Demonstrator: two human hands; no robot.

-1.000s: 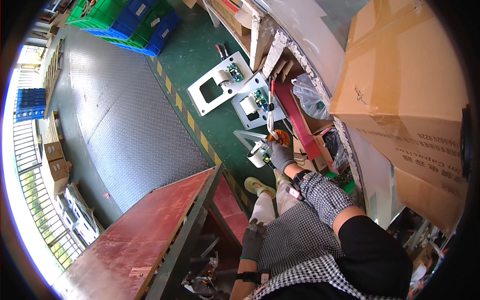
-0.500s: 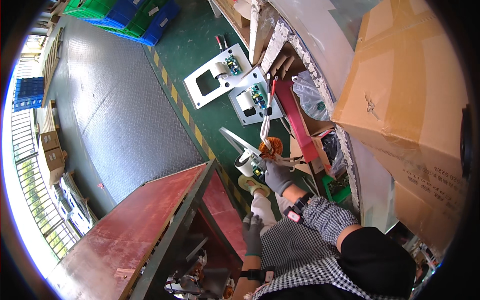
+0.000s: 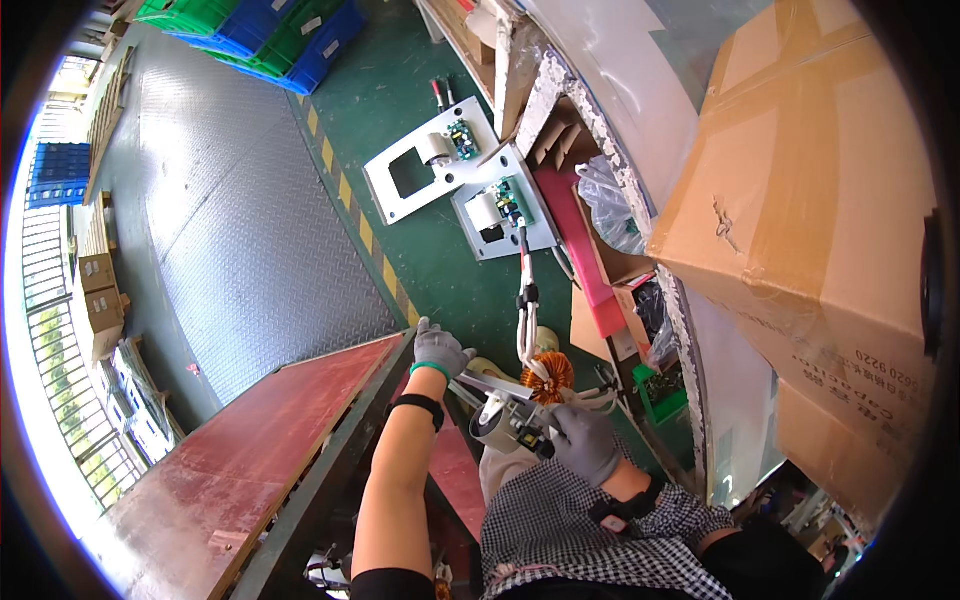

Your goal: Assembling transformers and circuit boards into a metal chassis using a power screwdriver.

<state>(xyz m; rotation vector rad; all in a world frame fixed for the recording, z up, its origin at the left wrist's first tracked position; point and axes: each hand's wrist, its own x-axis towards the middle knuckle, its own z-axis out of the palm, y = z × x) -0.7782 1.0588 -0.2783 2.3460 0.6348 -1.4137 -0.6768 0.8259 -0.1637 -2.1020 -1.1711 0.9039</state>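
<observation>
My right hand (image 3: 588,447), in a grey glove, is closed on a circuit-board assembly close to my checked apron. This assembly carries a pale cylinder (image 3: 492,425), a small circuit board and a copper-wound coil (image 3: 548,377). White cables (image 3: 527,315) with a black tie run up from the coil, their ends over the plates on the floor. My left hand (image 3: 440,350), also gloved in grey, is at the corner of the red-topped table (image 3: 270,420), its fingers apart. I cannot make out whether it touches the table frame or the assembly's plate.
Two white plates with boards and cylinders (image 3: 432,165) lie on the green floor ahead. Blue and green crates (image 3: 290,45) stand at the far left. A worn shelf (image 3: 640,180) with a plastic bag and a large cardboard box (image 3: 800,190) line the right side.
My left hand has risen from beside my leg to the table corner. My right hand has drawn the assembly and coil nearer to my body, lower in view.
</observation>
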